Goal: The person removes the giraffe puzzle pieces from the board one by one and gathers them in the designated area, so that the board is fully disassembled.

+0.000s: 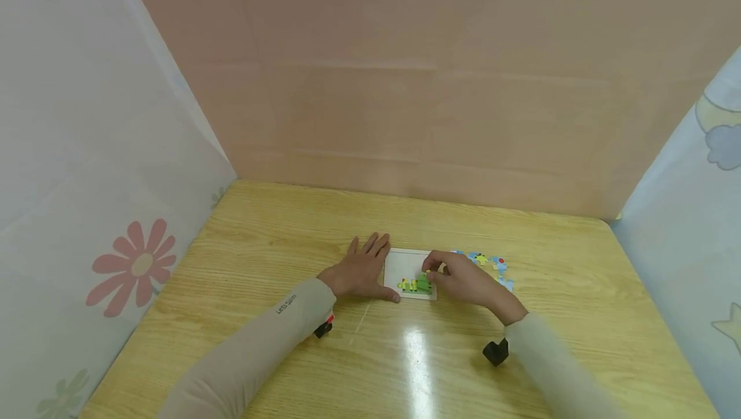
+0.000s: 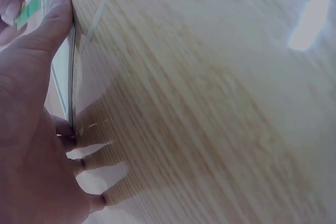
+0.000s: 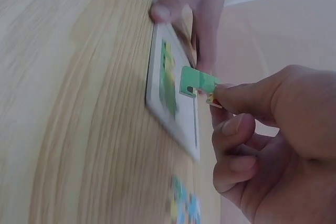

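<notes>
A white puzzle tray (image 1: 401, 263) lies flat on the table, with joined green and yellow jigsaw pieces (image 3: 168, 80) along its near side. My left hand (image 1: 360, 275) lies at the tray's left edge, fingers spread on the table. Its thumb (image 2: 59, 17) rests at the near left corner. Over the right part of the tray, my right hand (image 1: 466, 279) pinches a green jigsaw piece (image 3: 195, 81) between thumb and fingertips. In the right wrist view that piece is raised above the tray and tilted.
Several loose blue, green and yellow jigsaw pieces (image 1: 499, 264) lie on the wooden table (image 1: 301, 213) right of the tray, partly behind my right hand. A brown sheet (image 1: 405, 116) stands at the back, and patterned white sheets (image 1: 69, 148) flank the table.
</notes>
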The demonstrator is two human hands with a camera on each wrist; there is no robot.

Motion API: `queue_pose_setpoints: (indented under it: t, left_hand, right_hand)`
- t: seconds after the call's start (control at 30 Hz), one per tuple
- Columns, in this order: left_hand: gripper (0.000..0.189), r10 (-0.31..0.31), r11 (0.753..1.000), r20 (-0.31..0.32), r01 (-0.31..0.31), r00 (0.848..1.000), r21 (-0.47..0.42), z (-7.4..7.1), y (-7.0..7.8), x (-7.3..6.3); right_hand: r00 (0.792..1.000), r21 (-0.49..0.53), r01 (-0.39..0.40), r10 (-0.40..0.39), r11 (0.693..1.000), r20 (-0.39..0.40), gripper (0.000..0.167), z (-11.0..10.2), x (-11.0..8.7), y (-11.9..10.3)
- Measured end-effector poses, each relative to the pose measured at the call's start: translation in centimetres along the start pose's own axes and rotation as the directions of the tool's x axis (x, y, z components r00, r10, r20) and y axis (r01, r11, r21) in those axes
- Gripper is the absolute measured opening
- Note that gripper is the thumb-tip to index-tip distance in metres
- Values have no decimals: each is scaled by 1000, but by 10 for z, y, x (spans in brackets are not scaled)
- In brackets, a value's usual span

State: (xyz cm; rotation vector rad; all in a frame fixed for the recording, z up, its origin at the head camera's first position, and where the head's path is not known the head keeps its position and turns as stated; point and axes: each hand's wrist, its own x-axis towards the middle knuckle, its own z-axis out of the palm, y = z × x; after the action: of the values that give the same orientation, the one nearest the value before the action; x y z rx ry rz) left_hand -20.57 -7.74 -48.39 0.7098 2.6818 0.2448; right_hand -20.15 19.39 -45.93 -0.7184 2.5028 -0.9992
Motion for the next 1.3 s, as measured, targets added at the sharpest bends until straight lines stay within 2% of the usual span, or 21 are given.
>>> queue_pose_setpoints:
  t: [0.2, 0.5, 0.7, 0.97, 1.3]
  left_hand:
    - [124, 18, 999, -15, -18, 1000, -34, 1, -2, -2]
    - [125, 25, 999, -17, -25, 1000, -42, 2, -3, -4]
    - [124, 22, 999, -13, -22, 1000, -33, 2, -3, -2]
    - [123, 26, 999, -17, -26, 1000, -30, -1, -1, -4]
    - [123, 30, 999, -20, -30, 999, -27, -3, 1, -3]
  right_hand:
    - [1000, 4, 6, -6, 1000, -19, 7, -14, -24, 16]
    - [999, -49, 6, -4, 999, 35, 6, -20, -47, 27]
    - [1000, -57, 19, -18, 998, 16, 7, -19, -51, 25]
    - [1000, -81, -3, 3, 997, 4, 5, -18, -51, 27]
    - [1000, -92, -16, 14, 996, -20, 14, -16, -48, 27]
